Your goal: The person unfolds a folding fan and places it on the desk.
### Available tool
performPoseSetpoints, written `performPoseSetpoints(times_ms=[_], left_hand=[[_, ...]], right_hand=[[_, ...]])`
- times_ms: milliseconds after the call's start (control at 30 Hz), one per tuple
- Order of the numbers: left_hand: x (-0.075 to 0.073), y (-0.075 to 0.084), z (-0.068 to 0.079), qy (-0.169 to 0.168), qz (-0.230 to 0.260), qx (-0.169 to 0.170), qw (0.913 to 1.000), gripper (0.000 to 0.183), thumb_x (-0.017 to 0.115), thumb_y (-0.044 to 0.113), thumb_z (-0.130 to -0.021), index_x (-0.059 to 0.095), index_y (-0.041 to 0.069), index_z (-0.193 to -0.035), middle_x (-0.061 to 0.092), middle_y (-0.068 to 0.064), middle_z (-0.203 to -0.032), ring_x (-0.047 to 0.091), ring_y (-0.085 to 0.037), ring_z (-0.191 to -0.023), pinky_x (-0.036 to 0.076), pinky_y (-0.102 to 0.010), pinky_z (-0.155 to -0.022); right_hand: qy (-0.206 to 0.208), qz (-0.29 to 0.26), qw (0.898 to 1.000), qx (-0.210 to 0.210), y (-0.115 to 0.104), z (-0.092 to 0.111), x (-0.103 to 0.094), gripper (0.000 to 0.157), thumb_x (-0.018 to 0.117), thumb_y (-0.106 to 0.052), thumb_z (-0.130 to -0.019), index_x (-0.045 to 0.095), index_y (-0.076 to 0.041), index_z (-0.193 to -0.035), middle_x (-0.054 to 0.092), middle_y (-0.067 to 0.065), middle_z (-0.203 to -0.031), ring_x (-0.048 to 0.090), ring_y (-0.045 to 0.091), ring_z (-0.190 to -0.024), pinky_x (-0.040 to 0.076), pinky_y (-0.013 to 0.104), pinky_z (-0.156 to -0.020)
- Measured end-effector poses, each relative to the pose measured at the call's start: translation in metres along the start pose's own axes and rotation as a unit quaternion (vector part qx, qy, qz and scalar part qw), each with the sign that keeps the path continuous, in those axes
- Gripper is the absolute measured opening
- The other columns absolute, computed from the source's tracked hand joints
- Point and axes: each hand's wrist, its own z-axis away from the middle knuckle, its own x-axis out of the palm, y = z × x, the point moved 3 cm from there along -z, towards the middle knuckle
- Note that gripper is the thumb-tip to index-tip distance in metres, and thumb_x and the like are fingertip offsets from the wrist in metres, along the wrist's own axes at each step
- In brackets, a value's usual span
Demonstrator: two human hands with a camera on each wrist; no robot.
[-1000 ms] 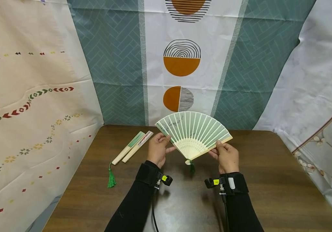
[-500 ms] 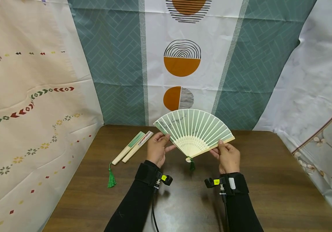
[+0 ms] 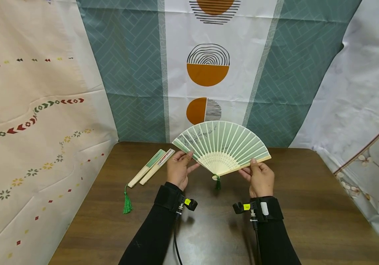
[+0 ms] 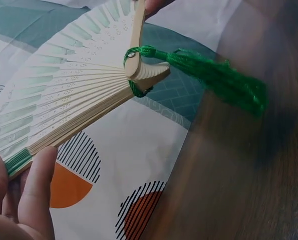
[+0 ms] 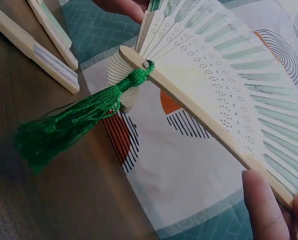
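Observation:
A pale green folding fan [image 3: 224, 147] with light wooden ribs is spread wide above the table, its pivot end toward me. My left hand [image 3: 178, 170] pinches its left edge, thumb on the near face. On the right edge, the outer wooden guard is pinched by my right hand [image 3: 261, 179]. From the pivot hangs a green tassel [image 3: 217, 183], seen large in the left wrist view. Left of my left hand, two folded fans lie side by side: one with a green panel [image 3: 147, 168], the other with a whitish panel [image 3: 157, 167].
The brown wooden table [image 3: 308, 206] runs beneath both arms. A second green tassel [image 3: 127, 203] lies on it, tied to the green-panelled fan. Patterned cloth [image 3: 136, 73] hangs behind the table, with more cloth at both sides.
The fan has risen slightly and opened a little wider, its outer edges moving apart. Both hands keep hold of it, the right shifting slightly rightward. The folded fans lie still.

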Motion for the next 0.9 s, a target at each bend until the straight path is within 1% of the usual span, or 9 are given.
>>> performPoseSetpoints(times_ms=[133,333,433,500,533,600,700,833,900], left_hand=[[0.0,-0.001,0.0,0.002,0.026,-0.005,0.9996,0.026,0.064,-0.002,-0.114,0.066,0.011,-0.091,0.059,0.001,-0.088,0.068,-0.013,-0.094,0.076,-0.037,-0.085],[-0.001,-0.002,-0.001,0.006,0.054,-0.004,0.9985,0.025,0.063,-0.003,-0.114,0.07,0.01,-0.094,0.063,-0.001,-0.09,0.071,-0.015,-0.093,0.076,-0.037,-0.084],[0.0,-0.004,-0.002,0.007,0.07,0.0,0.9975,0.022,0.062,-0.004,-0.114,0.075,0.007,-0.101,0.068,-0.002,-0.093,0.074,-0.016,-0.092,0.076,-0.038,-0.085],[0.0,-0.005,-0.003,0.011,0.084,-0.002,0.9964,0.018,0.062,-0.004,-0.114,0.077,0.003,-0.108,0.07,-0.004,-0.094,0.075,-0.017,-0.091,0.076,-0.037,-0.085],[0.0,-0.005,-0.003,0.013,0.089,-0.002,0.9959,0.018,0.061,-0.004,-0.114,0.078,0.002,-0.111,0.072,-0.004,-0.096,0.076,-0.017,-0.091,0.076,-0.037,-0.085],[0.001,-0.006,-0.004,0.02,0.098,-0.002,0.995,0.015,0.061,-0.003,-0.114,0.077,0.0,-0.114,0.072,-0.005,-0.097,0.076,-0.018,-0.09,0.076,-0.036,-0.084],[0.003,-0.008,-0.003,0.034,0.108,-0.003,0.9935,0.013,0.063,-0.001,-0.114,0.075,0.001,-0.109,0.07,-0.005,-0.098,0.075,-0.017,-0.089,0.076,-0.036,-0.084],[0.006,-0.011,-0.002,0.055,0.116,-0.006,0.9917,0.021,0.063,0.001,-0.115,0.066,0.006,-0.095,0.065,-0.005,-0.097,0.07,-0.018,-0.09,0.076,-0.036,-0.084],[0.007,-0.013,-0.001,0.064,0.12,-0.007,0.9906,0.025,0.063,0.001,-0.115,0.062,0.007,-0.091,0.063,-0.005,-0.096,0.068,-0.018,-0.091,0.076,-0.036,-0.084]], right_hand=[[0.01,-0.016,1.0,0.009,0.0,0.0,-0.003,0.043,0.054,-0.026,-0.122,0.06,0.012,-0.142,0.08,-0.012,-0.093,0.084,0.003,-0.086,0.072,0.023,-0.086],[0.018,-0.018,0.999,0.02,0.0,0.0,-0.005,0.046,0.054,-0.027,-0.122,0.059,0.011,-0.147,0.081,-0.014,-0.093,0.084,0.002,-0.087,0.071,0.023,-0.087],[0.028,-0.027,0.999,0.022,0.001,-0.001,-0.005,0.045,0.055,-0.028,-0.121,0.059,0.009,-0.147,0.081,-0.014,-0.095,0.084,0.002,-0.088,0.071,0.024,-0.088],[0.036,-0.034,0.998,0.024,0.002,-0.002,-0.005,0.044,0.055,-0.028,-0.121,0.06,0.008,-0.146,0.08,-0.013,-0.096,0.084,0.002,-0.087,0.071,0.024,-0.089],[0.039,-0.038,0.998,0.024,0.002,-0.002,-0.005,0.043,0.055,-0.028,-0.121,0.06,0.007,-0.145,0.079,-0.012,-0.097,0.083,0.002,-0.087,0.071,0.024,-0.09],[0.044,-0.043,0.998,0.027,0.003,-0.002,-0.005,0.042,0.054,-0.028,-0.121,0.06,0.006,-0.145,0.079,-0.011,-0.099,0.083,0.002,-0.089,0.071,0.024,-0.091],[0.052,-0.058,0.996,0.034,0.003,-0.002,-0.006,0.042,0.053,-0.029,-0.121,0.06,0.005,-0.145,0.079,-0.009,-0.1,0.083,0.003,-0.092,0.071,0.023,-0.092],[0.063,-0.09,0.993,0.042,0.004,-0.002,-0.006,0.042,0.053,-0.03,-0.121,0.061,0.003,-0.145,0.078,-0.007,-0.104,0.083,0.004,-0.094,0.071,0.023,-0.092],[0.068,-0.102,0.991,0.044,0.005,-0.002,-0.006,0.041,0.054,-0.031,-0.12,0.062,0.002,-0.143,0.077,-0.005,-0.106,0.083,0.005,-0.095,0.071,0.024,-0.093]])
